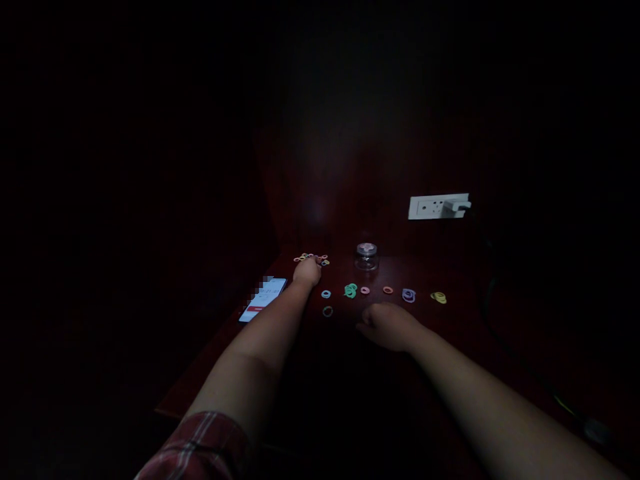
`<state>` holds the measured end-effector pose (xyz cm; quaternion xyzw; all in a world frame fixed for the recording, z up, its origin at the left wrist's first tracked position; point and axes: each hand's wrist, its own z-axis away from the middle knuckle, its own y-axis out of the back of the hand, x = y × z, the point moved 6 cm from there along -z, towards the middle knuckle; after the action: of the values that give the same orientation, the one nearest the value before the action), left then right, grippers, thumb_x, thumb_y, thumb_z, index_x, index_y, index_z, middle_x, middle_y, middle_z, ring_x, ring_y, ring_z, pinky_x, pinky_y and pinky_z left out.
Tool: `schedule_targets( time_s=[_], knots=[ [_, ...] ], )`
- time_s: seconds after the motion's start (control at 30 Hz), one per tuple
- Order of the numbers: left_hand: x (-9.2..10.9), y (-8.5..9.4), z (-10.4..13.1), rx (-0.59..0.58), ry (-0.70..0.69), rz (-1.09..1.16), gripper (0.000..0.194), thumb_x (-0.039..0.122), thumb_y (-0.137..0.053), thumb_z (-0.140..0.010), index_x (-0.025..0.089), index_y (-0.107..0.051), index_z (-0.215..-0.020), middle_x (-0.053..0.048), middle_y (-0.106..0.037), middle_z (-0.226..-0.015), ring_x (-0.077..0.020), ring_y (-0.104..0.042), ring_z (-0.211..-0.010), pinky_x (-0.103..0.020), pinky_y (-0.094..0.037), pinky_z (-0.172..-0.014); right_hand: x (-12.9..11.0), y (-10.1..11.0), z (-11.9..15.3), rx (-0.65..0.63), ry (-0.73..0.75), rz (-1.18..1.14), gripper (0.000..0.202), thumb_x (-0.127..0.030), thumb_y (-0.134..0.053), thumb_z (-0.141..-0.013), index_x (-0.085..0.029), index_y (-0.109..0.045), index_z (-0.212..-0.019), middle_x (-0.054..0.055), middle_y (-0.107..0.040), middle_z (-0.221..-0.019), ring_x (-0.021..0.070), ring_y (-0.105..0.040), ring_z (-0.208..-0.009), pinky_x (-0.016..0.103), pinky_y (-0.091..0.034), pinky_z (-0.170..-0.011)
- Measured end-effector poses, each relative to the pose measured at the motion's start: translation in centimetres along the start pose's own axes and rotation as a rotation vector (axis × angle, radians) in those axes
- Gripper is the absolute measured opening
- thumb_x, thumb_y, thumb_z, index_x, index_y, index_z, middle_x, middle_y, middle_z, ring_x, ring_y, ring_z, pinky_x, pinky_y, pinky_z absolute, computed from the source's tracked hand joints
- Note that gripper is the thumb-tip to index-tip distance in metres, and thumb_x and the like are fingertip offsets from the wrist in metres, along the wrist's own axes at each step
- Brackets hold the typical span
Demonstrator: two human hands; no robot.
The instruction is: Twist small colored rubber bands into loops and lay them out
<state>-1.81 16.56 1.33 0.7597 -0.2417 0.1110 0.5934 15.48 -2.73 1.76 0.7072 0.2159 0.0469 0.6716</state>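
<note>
My left hand (307,271) reaches to a loose pile of small coloured hair ties (303,257) at the back left of the table; the hand's back hides most of its fingers. Closer in, my right hand (390,325) is curled above or on the table, and its inside is hidden. Beyond it runs a row of hair ties sorted by colour: blue (326,294), green (351,291), pink (365,291), orange (388,290), purple (409,295) and yellow (439,297). A dark grey-green tie (327,311) lies in front of the blue one.
A clear lidded jar (367,259) stands behind the row. On the left lies a lit phone (263,300), partly behind my left forearm. A white wall socket (425,207) holds a plug (456,206); a dark cable (493,320) runs down the right side. The surroundings are very dark.
</note>
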Motion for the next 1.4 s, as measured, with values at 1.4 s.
schedule_targets(
  time_s=[1.4],
  knots=[
    [10.1,3.8,13.9,-0.293,-0.470,0.756,0.015,0.022,-0.058,-0.082,0.012,-0.058,-0.093,-0.004,-0.064,-0.083,-0.0091,-0.060,-0.070,-0.019,-0.048,-0.064,-0.3,1.5,1.0,0.421,0.080,-0.712,0.018,-0.035,-0.046,-0.089,-0.020,-0.048,-0.080,-0.003,-0.047,-0.062,0.0115,-0.041,-0.054,0.023,-0.033,-0.053]
  ],
)
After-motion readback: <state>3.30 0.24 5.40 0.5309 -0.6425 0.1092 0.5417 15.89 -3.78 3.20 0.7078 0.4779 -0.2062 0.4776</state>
